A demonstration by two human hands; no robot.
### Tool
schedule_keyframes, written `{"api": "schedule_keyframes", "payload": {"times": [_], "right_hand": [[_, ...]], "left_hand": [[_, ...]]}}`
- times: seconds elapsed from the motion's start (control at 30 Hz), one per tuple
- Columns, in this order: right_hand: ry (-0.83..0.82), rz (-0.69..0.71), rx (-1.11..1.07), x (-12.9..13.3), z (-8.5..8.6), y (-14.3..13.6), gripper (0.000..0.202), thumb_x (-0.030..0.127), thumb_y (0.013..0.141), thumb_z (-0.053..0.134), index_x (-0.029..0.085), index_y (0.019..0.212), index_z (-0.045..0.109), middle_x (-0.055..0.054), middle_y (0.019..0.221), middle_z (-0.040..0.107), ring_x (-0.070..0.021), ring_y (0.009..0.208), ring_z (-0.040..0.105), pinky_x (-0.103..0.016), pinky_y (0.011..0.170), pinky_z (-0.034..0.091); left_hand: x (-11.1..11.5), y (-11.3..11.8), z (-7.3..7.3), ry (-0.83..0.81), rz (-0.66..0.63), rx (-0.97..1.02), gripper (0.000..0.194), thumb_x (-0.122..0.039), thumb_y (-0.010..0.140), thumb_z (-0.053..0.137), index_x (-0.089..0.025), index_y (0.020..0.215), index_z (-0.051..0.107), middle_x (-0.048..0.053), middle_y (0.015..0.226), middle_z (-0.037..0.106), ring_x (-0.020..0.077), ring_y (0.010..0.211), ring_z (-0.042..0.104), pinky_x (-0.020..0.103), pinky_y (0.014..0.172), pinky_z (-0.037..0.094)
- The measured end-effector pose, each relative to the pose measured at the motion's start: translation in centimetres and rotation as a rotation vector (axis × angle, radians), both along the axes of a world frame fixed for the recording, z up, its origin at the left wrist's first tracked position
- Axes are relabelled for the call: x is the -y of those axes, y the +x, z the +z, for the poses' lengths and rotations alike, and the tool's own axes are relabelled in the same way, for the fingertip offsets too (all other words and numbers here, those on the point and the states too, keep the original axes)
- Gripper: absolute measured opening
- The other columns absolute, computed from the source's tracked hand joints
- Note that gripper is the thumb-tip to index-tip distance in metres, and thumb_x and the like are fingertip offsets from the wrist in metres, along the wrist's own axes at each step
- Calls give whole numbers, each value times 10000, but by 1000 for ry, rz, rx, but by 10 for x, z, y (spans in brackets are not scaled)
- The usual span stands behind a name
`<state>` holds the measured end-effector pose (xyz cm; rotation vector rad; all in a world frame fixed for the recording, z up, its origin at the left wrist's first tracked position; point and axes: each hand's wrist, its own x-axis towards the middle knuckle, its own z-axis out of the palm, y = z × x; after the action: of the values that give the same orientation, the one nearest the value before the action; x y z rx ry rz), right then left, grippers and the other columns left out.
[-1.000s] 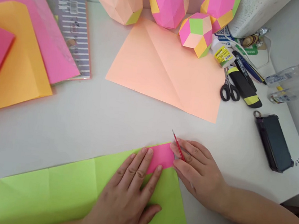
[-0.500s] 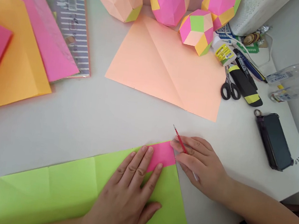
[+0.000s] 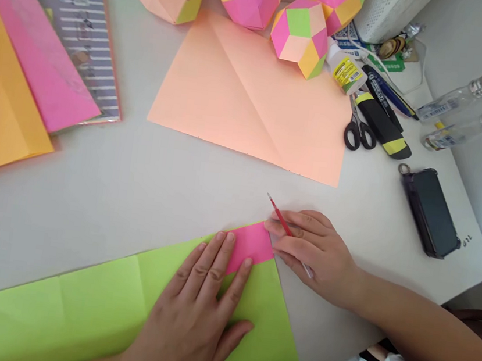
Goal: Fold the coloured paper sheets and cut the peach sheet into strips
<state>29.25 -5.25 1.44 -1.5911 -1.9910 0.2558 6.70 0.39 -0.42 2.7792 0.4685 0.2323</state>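
A large sheet of green paper (image 3: 99, 292) with fold creases lies at the front of the table. On its upper right corner rests a small pink paper piece (image 3: 254, 245), lined up along the edges. My left hand (image 3: 194, 309) is spread flat, its fingertips pressing the pink piece and the green sheet. Between the fingers of my right hand (image 3: 320, 254) is a red pen refill (image 3: 281, 216), its tip pointing up and left. Fingertips of that hand touch the pink piece's right corner. The left hand hides the pink piece's left end.
A peach sheet (image 3: 251, 100) lies behind, with folded paper polyhedra (image 3: 300, 38) at its back edge. Glue bottle (image 3: 346, 70), scissors (image 3: 360, 133), box cutter (image 3: 383, 126), glass bottles (image 3: 457, 101) and phone (image 3: 433, 211) are at right. Orange paper (image 3: 5, 99) and pink paper (image 3: 40, 56) lie left.
The whole view has shifted, so everything on the table appears further left and mostly a little higher. Both hands keep their places on the paper, and the refill stays in my right hand.
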Motion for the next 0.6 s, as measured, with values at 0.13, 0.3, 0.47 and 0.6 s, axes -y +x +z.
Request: {"api": "schedule_keyframes", "payload": {"times": [0.13, 0.3, 0.47, 0.6], "right_hand": [[1, 0, 15, 0, 0, -1, 80, 113, 850, 604, 184, 879, 580, -46, 950, 735, -183, 1015, 643, -346, 836, 519], [30, 17, 82, 3, -3, -1, 123, 80, 833, 604, 195, 861, 572, -36, 952, 736, -192, 1053, 627, -363, 845, 515], [31, 47, 118, 5, -4, 0, 159, 50, 822, 589, 196, 883, 575, -49, 983, 729, -195, 1096, 607, -378, 862, 517], [25, 58, 167, 5, -2, 1, 146, 65, 827, 595, 198, 884, 578, -54, 1008, 724, -195, 1101, 607, -383, 871, 525]], "left_hand": [[-1, 0, 0, 1, -3, -4, 659, -534, 876, 441, -127, 1390, 375, 244, 1500, 242, 369, 1397, 203, 493, 1110, 215], [-1, 0, 0, 5, -4, 6, 650, -531, 875, 451, -119, 1374, 395, 251, 1495, 248, 375, 1395, 206, 489, 1112, 209], [0, 0, 0, 1, 1, 9, 654, -536, 864, 475, -124, 1368, 409, 238, 1498, 256, 369, 1393, 218, 479, 1117, 210], [0, 0, 0, 1, 6, 11, 659, -540, 859, 482, -132, 1372, 407, 223, 1502, 260, 360, 1395, 218, 474, 1118, 216]]}}
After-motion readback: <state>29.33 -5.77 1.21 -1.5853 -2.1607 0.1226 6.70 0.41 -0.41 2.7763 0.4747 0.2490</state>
